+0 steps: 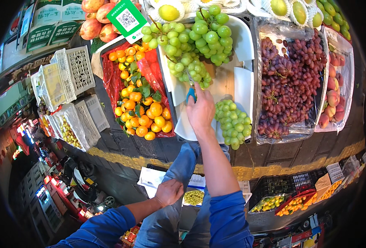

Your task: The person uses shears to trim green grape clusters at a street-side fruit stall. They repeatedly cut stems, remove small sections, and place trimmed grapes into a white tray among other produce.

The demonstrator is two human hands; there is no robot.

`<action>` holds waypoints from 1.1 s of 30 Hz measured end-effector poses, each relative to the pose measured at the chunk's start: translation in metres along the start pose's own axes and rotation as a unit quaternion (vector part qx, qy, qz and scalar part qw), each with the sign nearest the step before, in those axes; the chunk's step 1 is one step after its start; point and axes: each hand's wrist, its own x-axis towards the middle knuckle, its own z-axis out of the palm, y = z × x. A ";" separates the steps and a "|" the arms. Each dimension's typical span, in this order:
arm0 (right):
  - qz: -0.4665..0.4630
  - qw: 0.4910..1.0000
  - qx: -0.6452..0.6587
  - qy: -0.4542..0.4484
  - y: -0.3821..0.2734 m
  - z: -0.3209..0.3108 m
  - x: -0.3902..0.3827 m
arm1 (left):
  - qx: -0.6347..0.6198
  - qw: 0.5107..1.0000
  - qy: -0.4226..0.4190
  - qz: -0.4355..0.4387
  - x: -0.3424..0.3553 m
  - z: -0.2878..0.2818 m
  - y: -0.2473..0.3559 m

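Note:
My right hand (200, 110) reaches up over a white tray (244, 89) of green grapes and grips blue-handled scissors (191, 93), their blades hidden among the lowest grapes of a big green bunch (193, 41). A smaller cut bunch of green grapes (231, 121) lies just right of that hand. My left hand (168, 192) rests low on my knee, fingers curled on the denim, holding nothing. Both sleeves are blue.
A red-lined box of small oranges with leaves (139, 103) sits left of the tray. Red grapes in plastic (288, 82) lie to the right, peaches (333, 97) beyond. White mesh crates (73, 70) stand at the left. A small tub of green grapes (193, 197) sits below.

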 end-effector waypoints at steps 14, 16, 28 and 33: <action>0.061 0.988 0.140 0.035 0.007 -0.008 -0.031 | -0.006 1.000 0.012 0.002 -0.002 0.000 -0.002; 0.080 0.985 0.151 -0.029 0.009 -0.007 -0.037 | -0.010 1.000 0.014 0.007 -0.002 -0.001 -0.002; 0.193 0.920 0.310 -0.145 0.005 -0.006 0.015 | -0.008 1.000 0.021 0.003 -0.007 0.002 -0.006; 0.190 0.919 0.312 -0.150 0.007 -0.004 0.026 | -0.013 1.000 0.022 -0.005 -0.010 0.003 -0.008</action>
